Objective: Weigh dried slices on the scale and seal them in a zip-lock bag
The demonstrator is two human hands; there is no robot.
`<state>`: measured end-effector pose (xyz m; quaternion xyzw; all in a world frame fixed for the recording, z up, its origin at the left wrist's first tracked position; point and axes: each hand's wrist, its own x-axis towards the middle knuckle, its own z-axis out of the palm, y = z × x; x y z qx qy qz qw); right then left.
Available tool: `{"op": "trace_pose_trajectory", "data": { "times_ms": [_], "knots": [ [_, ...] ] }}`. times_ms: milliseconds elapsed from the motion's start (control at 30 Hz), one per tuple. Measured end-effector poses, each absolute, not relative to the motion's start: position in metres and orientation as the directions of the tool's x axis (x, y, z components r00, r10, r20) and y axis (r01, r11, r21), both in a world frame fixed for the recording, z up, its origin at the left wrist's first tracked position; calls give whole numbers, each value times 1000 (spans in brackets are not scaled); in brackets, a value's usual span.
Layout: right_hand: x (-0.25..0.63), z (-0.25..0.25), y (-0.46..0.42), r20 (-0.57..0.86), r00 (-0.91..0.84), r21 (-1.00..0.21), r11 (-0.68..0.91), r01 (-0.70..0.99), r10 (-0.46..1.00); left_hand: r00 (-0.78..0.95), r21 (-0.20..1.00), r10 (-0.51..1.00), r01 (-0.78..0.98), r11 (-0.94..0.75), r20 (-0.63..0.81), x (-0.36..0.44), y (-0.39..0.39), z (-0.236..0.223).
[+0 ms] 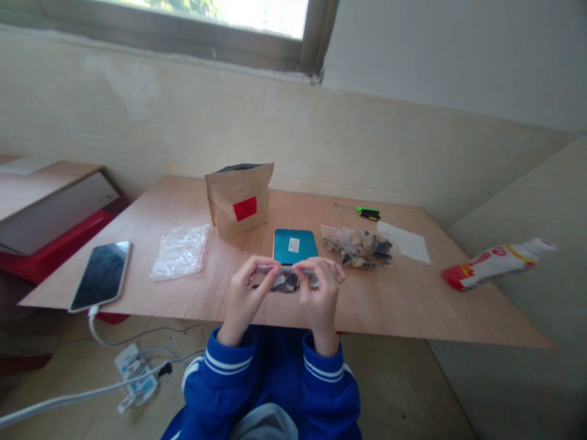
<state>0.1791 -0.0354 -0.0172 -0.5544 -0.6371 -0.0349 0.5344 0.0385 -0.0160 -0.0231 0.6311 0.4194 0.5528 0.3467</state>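
So a small clear bag [285, 280] with dark bits inside is being held up by both hands right at the near edge of the worktop [413, 299]. The left hand [245, 293] is pinched onto the bag's top edge at its left end, thumb and fingertips closed on the plastic. The right hand [321, 292] is pinched the same way onto the right end, so the top strip is stretched between the two. The bag hangs just above the wood, in front of the teal scale [295, 245], which is partly covered by the fingers.

Right of the scale, a bigger clear bag of dark pieces [358, 247] is laid flat, with a white sheet of paper [408, 241] just beside it. A green-handled screwdriver [364, 212] is parked further back near the wall. Behind the scale, a brown paper pouch [239, 197] with a red label is stood upright, top open. An empty zip bag [180, 250] with a red strip is left flat to the left of that, and a phone [101, 275] is lying screen-up near the left corner, cable plugged in and hanging off the edge. Off the worktop on the right, a red and white packet [498, 261] is seen lying apart. Blue sleeves with white stripes are worn on both arms.
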Motion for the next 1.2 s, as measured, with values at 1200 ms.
{"op": "trace_pose_trajectory", "data": {
  "times_ms": [1200],
  "knots": [
    [177, -13, -37, 673, 136, -596, 425, 681, 727, 39, 759, 790, 252, -600, 611, 41, -13, -22]
  ]
}}
